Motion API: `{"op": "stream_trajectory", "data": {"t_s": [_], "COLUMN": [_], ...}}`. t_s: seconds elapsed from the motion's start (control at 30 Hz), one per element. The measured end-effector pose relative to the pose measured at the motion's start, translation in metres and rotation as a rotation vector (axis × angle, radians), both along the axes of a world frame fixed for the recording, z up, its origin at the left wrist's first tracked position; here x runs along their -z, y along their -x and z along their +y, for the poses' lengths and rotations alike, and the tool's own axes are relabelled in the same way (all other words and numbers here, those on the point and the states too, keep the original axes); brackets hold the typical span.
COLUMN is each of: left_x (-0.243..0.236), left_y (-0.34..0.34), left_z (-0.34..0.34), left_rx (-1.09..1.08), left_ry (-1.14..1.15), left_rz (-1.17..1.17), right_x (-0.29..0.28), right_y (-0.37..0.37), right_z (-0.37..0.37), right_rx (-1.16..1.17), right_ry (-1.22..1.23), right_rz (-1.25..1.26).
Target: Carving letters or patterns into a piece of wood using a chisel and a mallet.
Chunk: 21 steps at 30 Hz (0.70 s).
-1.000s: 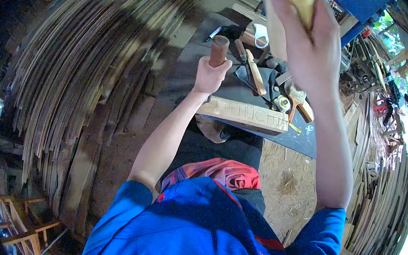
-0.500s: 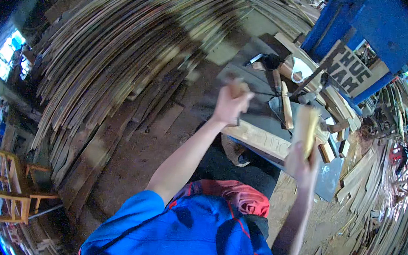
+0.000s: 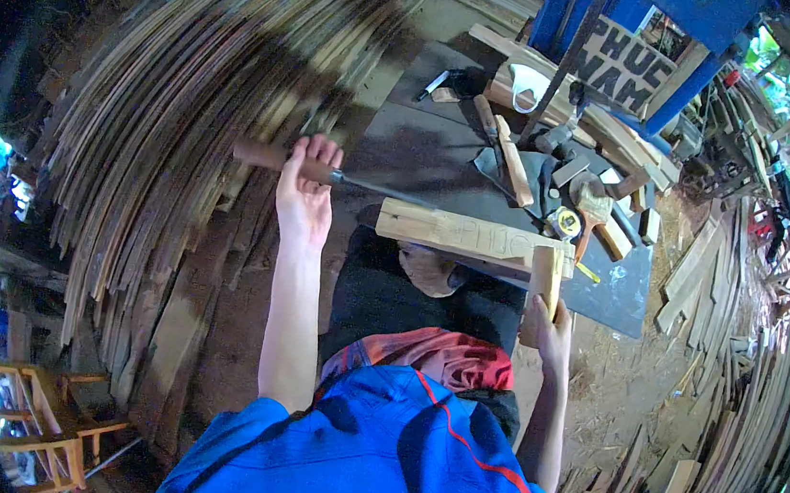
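Palm upward, my left hand (image 3: pixel 306 201) has its fingers curled round the brown wooden handle of a chisel (image 3: pixel 386 191). The thin metal blade points right, its tip near the far edge of a pale wooden beam (image 3: pixel 459 234) with markings on its face. My right hand (image 3: pixel 551 335) grips a short wooden block (image 3: pixel 546 274), held upright by the beam's right end and hiding part of it. Beyond that end lies a yellow tape measure (image 3: pixel 564 223) beside an orange-handled tool (image 3: pixel 594 208).
The dark work table (image 3: pixel 397 131) also bears a hammer (image 3: pixel 558 137), a white looped object (image 3: pixel 527 87) and several wood offcuts. A blue machine frame (image 3: pixel 559 18) stands behind. Long stacked boards (image 3: pixel 167 126) fill the left, more planks (image 3: pixel 744 408) the right; a wooden chair (image 3: pixel 50 412) sits lower left.
My left hand has moved left and turned palm up, bringing the chisel into plain sight. My right hand has come down and left with the block. The view has shifted.
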<state>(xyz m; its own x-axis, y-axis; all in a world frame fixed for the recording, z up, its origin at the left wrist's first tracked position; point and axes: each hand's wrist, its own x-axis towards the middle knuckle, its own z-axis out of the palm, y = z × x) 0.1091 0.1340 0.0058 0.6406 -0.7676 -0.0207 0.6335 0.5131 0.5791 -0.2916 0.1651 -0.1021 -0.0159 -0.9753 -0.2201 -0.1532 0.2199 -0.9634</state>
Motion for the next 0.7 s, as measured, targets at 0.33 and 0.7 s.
{"op": "stream_trajectory", "data": {"t_s": [0.33,0.7], "left_x": [-0.037,-0.022], "left_y": [0.052,0.032], "left_z": [-0.003,-0.008], "left_rx": [0.591,0.274], "left_ry": [-0.021,0.033], "left_rz": [-0.554,-0.238], "right_x": [0.008,-0.022], "right_y": [0.01,0.0], "right_z": [0.015,0.012], "right_rx": [-0.029,-0.052], "right_ry": [0.006,-0.059], "right_rz": [0.036,0.027]}}
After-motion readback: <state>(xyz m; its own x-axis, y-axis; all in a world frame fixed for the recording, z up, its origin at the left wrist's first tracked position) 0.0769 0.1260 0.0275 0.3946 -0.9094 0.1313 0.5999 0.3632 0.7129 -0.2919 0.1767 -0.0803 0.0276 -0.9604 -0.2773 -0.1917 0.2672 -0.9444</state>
